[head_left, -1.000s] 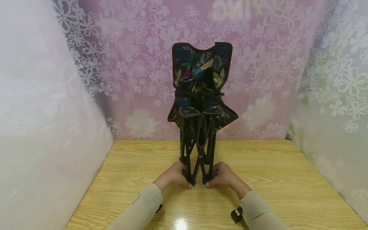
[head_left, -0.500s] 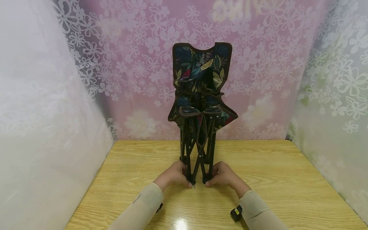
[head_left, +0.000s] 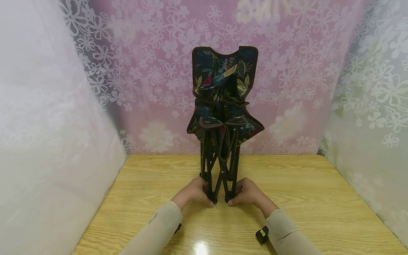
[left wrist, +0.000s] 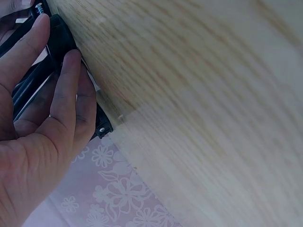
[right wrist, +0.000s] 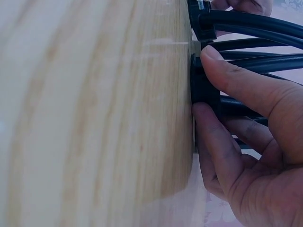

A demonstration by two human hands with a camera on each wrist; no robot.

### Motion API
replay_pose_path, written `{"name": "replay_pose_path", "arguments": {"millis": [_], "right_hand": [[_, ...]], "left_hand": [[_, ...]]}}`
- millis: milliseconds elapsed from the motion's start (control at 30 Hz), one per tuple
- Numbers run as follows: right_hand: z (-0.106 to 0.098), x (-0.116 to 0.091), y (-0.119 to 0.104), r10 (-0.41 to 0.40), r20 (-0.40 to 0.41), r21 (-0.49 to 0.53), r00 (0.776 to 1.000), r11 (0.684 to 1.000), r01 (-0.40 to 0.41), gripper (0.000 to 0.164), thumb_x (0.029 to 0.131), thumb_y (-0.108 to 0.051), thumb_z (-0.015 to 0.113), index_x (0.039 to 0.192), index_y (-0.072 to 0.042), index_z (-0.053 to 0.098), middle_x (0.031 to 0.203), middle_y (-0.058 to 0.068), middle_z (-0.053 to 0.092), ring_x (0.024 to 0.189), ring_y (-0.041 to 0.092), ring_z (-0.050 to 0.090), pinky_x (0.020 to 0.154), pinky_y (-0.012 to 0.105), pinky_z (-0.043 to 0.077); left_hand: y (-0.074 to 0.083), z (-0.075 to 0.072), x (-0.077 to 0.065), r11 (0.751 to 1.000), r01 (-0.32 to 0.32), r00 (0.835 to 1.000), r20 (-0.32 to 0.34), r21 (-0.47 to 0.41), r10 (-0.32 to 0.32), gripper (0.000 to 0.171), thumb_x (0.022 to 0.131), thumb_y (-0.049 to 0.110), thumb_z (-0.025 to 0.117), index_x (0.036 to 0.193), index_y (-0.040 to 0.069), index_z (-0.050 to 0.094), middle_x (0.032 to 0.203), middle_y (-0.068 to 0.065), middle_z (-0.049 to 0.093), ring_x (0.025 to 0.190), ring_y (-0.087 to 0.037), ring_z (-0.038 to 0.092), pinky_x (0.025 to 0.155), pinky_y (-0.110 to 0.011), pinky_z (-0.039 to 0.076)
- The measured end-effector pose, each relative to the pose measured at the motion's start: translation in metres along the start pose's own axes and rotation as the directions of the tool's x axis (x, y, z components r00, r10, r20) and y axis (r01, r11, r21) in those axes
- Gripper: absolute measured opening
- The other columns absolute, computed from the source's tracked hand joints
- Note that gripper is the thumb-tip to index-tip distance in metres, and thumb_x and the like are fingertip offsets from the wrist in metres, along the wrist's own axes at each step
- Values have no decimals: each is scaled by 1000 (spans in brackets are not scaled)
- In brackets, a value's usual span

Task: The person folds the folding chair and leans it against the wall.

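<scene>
A small folding chair (head_left: 223, 71) with dark leaf-print fabric and black metal legs stands upright, partly folded, on the wooden table (head_left: 153, 177). At its front left foot, my left hand (head_left: 193, 193) pinches the black plastic foot (left wrist: 61, 40) between thumb and fingers. My right hand (head_left: 250, 194) grips the front right foot (right wrist: 206, 82) the same way, thumb on one side and fingers on the other. A screw (left wrist: 40, 8) sticks out by the left foot. The two front feet stand a short gap apart, and crossed legs rise between them.
A pink floral curtain (head_left: 153, 88) hangs right behind the table. Pale sheets flank it, a white one (head_left: 57, 124) on the left and a flowered one (head_left: 366, 141) on the right. A black wrist device (head_left: 262, 235) sits at the right sleeve.
Both hands keep their hold on the chair's front feet. The whole scene has shifted very slightly in the head view; the chair looks otherwise the same.
</scene>
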State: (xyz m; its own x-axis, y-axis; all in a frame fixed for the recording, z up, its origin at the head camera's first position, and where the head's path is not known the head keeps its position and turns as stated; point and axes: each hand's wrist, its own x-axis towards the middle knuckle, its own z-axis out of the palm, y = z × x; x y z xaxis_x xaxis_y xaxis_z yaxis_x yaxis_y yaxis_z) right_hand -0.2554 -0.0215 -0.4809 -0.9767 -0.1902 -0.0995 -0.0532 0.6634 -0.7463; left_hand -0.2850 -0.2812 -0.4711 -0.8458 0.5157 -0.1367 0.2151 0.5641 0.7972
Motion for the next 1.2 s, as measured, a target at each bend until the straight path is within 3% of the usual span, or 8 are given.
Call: {"name": "replay_pose_path", "arguments": {"millis": [433, 733, 1200], "right_hand": [[1, 0, 3, -8, -1, 13, 1000, 1000, 8, 29, 66, -18, 103, 79, -7, 79, 71, 2, 67, 66, 15, 48, 58, 30, 42], [0, 1, 1, -18, -2, 14, 1000, 1000, 18, 30, 66, -17, 103, 79, -5, 78, 70, 1, 64, 65, 15, 48, 57, 29, 41], [-2, 5, 2, -39, 6, -2, 999, 999, 39, 28, 68, -17, 102, 76, -6, 77, 67, 0, 60, 64, 14, 44, 56, 30, 37]], "left_hand": [[-1, 1, 1, 1000, 3, 1000, 4, 12, -3, 57, 72, 11, 99, 118, -9, 73, 114, -17, 75, 105, -31, 71, 95, -50, 61], [0, -1, 1, 1000, -4, 1000, 2, 17, 4, 48, 71, 10, 100, 109, -6, 76, 106, -14, 74, 97, -26, 70, 90, -47, 61], [-3, -1, 6, 999, -7, 1000, -2, 50, 7, 48, 71, 12, 100, 109, -6, 76, 108, -14, 74, 100, -27, 70, 91, -47, 61]]}}
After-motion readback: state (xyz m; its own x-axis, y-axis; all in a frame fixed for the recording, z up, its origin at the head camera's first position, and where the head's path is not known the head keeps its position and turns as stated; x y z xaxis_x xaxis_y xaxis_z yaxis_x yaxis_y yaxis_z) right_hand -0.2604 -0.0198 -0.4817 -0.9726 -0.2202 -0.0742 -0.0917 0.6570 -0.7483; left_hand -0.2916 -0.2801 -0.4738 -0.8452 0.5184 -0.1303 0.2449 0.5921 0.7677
